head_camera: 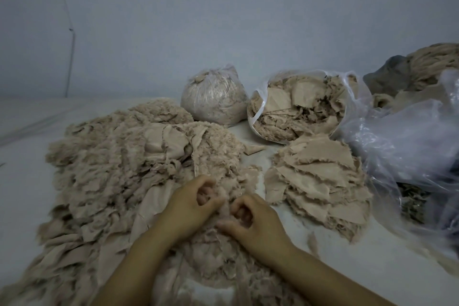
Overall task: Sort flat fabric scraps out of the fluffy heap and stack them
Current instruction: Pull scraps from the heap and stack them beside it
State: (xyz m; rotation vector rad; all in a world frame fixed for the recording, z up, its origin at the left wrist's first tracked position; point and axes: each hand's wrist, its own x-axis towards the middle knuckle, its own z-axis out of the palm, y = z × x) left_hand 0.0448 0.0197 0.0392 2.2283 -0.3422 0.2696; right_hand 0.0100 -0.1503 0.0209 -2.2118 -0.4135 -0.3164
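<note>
**Both hands pinching fluff at the near edge of the heap**

The left hand (pixel 192 200) and the right hand (pixel 250 216) sit close together, fingers curled, each pinching a tuft of the same pale, fuzzy piece (pixel 227 202) that stretches between them. They work on top of the fluffy heap (pixel 111 161), a wide beige mound that spreads over the white surface (pixel 29 156) to the left and toward the viewer. Just right of the hands, apart from the heap, lies the stack of flat scraps (pixel 320 181), its frayed pieces overlapping. Behind the stack an open plastic bag (pixel 298 107) holds more flat pieces, with a tied, filled bag (pixel 213 99) beside it. Crumpled clear plastic (pixel 409 146) lies at the far right.
</note>
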